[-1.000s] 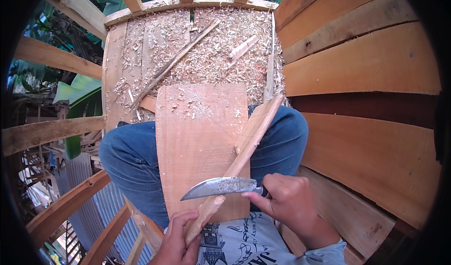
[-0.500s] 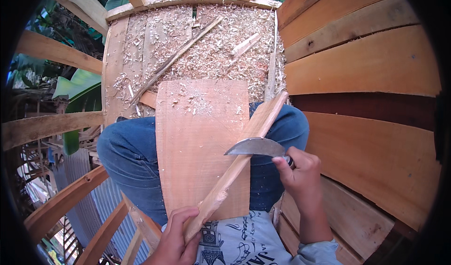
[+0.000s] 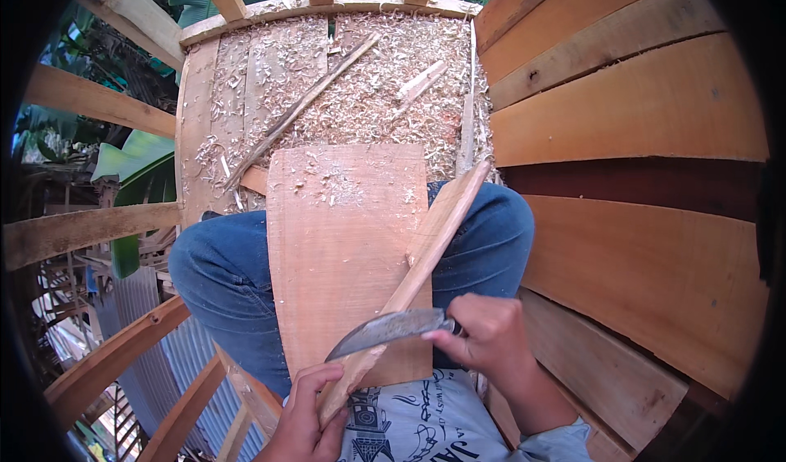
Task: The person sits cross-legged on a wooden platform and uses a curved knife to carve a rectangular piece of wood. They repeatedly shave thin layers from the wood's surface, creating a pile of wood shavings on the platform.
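Observation:
A long, pale wooden stick [image 3: 442,233], part of its face roughly cut, slants from my lap up over my right knee. My left hand [image 3: 304,409] is closed round its near end. In my right hand [image 3: 489,335] is the handle of a knife [image 3: 389,331] with a broad curved blade. That blade lies across the stick's lower part, its tip close to my left fingers. Beneath the stick, a wide flat board [image 3: 348,216] rests over my lap between my knees, with fine shavings on its far end.
Curled wood shavings [image 3: 360,110] cover the plank floor ahead. A thin dark stick [image 3: 303,106] and a short pale offcut [image 3: 422,79] lie among them. Wooden rails [image 3: 98,216] stand at left, and a plank wall [image 3: 630,102] rises at right.
My right hand has drawn the knife down along the stick, toward my body and my left hand. My left hand keeps its hold on the near end.

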The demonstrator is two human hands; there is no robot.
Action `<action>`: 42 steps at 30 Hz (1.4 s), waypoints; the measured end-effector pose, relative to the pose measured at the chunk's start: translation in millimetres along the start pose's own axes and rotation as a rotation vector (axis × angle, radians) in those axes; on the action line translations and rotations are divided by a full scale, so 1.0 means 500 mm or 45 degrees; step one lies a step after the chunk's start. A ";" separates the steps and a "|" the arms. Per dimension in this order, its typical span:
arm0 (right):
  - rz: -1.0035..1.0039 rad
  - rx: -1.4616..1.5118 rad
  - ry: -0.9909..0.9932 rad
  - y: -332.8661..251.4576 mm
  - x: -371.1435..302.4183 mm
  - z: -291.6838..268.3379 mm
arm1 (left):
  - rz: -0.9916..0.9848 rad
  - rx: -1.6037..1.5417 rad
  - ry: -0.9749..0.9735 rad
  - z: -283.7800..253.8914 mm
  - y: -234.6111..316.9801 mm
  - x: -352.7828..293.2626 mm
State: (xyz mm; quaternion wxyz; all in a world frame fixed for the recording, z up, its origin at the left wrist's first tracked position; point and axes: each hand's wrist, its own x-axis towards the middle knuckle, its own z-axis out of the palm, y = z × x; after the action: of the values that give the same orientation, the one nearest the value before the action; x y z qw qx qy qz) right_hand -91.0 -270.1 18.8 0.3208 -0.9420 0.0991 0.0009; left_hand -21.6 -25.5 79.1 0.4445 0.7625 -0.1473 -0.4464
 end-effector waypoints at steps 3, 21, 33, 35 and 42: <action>0.286 -0.022 0.289 0.082 0.033 -0.010 | -0.070 -0.062 0.008 -0.002 0.006 -0.001; 0.254 0.031 0.381 0.079 0.060 0.021 | -0.140 0.000 0.005 -0.009 0.017 0.001; -0.097 0.176 0.155 0.065 0.056 0.017 | -0.068 0.040 -0.022 -0.009 0.010 0.007; -0.139 0.154 0.150 0.062 0.049 0.033 | -0.096 0.003 -0.007 -0.008 0.010 0.005; -0.175 0.055 0.182 0.049 0.051 0.024 | -0.068 0.038 0.008 -0.008 0.004 0.008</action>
State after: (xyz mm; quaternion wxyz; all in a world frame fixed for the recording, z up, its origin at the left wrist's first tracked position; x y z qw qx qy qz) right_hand -69.8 -286.3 -7.2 0.3323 -0.9371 0.0567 -0.0906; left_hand -15.7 -27.1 79.2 0.4215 0.7741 -0.1323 -0.4534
